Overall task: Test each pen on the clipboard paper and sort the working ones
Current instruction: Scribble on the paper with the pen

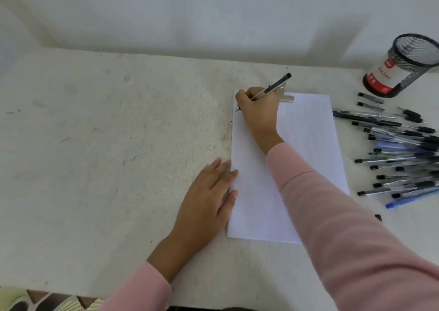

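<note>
A white sheet of paper [306, 158] lies on a clipboard whose metal clip [286, 96] shows at the top. My right hand [260, 113] grips a black-capped pen [273, 86] with its tip on the paper's top left corner. My left hand [206, 196] rests flat on the table, fingertips pressing the paper's left edge. A pile of several pens [401, 154] lies to the right of the paper.
A black mesh pen cup [403, 66] with a red and white label stands tilted at the back right of the white table [107, 156]. A pale wall runs behind the table. A patterned floor shows at the bottom left.
</note>
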